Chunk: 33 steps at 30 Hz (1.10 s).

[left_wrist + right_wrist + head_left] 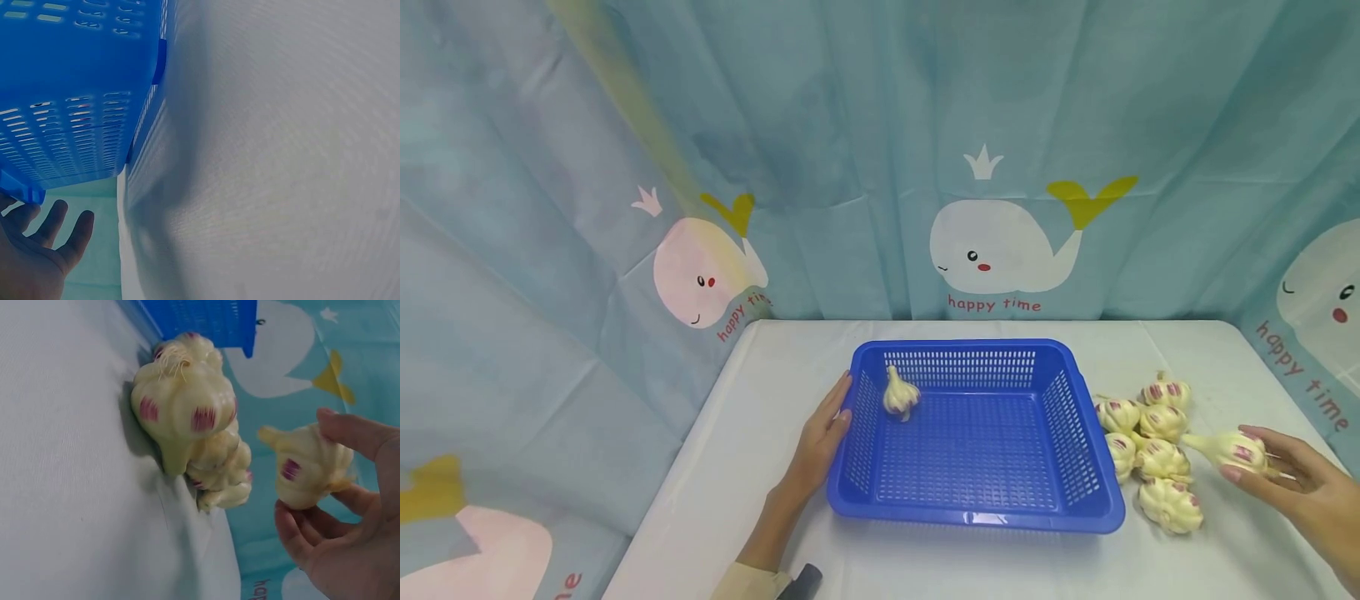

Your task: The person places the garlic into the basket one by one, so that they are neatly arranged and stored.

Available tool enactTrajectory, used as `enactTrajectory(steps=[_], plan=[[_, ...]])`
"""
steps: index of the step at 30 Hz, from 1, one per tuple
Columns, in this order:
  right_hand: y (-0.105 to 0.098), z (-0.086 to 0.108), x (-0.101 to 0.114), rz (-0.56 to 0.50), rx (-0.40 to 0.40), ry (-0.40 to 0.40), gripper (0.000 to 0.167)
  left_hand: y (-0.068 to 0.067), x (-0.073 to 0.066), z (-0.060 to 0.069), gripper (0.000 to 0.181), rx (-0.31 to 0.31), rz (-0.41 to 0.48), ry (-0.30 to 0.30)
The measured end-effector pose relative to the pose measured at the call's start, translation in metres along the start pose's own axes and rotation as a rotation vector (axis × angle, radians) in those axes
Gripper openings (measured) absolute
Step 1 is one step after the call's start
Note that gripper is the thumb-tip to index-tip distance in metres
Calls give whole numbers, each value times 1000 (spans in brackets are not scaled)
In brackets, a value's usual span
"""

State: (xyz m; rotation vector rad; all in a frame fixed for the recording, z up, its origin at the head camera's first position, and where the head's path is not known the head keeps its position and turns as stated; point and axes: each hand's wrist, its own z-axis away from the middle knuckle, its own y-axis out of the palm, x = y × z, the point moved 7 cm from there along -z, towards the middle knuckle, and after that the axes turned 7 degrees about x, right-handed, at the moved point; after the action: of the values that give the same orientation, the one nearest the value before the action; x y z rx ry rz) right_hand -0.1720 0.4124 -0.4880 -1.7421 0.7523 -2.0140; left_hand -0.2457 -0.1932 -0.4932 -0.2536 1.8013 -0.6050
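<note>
Blue whale-print curtain is hanging behind a white table. L hand, fingers extended, is resting on the L side of the blue basket; R hand is pinching a garlic bulb above the table, just R of 6 others. One more bulb is lying inside, nr far L corner.
</note>
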Motion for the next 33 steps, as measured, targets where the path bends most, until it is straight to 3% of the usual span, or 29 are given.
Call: enactTrajectory(steps=[4, 10, 16, 22, 29, 33], plan=[[4, 1, 6, -47, 18, 13, 61, 0, -1, 0, 57, -3, 3, 3], [8, -1, 19, -2, 37, -24, 78, 0, -1, 0, 57, -6, 2, -1], [18, -3, 22, -23, 76, -16, 66, 0, -1, 0, 57, -3, 2, -7], [23, -11, 35, 5, 116, 14, 90, 0, -1, 0, 56, -1, 3, -12], [25, -14, 41, -1, 133, -41, 80, 1, -1, 0, 56, -8, -4, -2], [29, -18, 49, -12, 124, -55, 84, 0, -1, 0, 56, -8, -1, -2]])
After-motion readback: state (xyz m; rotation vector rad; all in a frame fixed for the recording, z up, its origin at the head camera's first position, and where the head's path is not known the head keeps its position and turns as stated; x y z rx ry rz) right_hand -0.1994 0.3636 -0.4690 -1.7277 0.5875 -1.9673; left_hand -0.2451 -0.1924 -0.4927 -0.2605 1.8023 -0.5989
